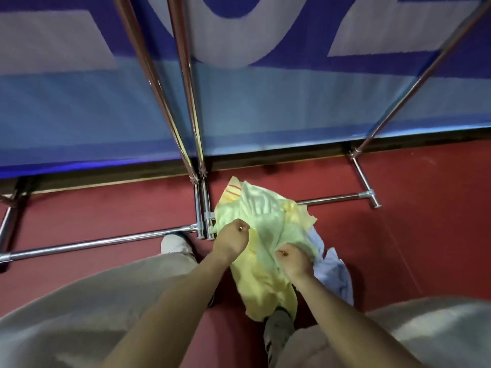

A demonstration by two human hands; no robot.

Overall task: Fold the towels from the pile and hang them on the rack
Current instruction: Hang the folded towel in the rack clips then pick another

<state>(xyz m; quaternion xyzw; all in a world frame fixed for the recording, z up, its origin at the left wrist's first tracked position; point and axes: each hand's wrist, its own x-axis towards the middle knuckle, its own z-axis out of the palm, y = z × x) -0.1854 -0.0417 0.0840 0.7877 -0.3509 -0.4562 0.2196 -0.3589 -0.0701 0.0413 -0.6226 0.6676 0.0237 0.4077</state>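
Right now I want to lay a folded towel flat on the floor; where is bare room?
Bare red floor right of the towel pile, past the rack's base bar. More between the banner and the left base bar. Crowded around both hands, feet and pile.

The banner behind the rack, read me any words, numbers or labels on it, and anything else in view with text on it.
Banner: large white characters, cut off by the top edge of the frame. One rounded shape looks like the bottom of an "O" or "0"; no whole word or number can be read.
Towels: stripes only, no text.
Rack: no label visible.
Shoes: no brand readable.
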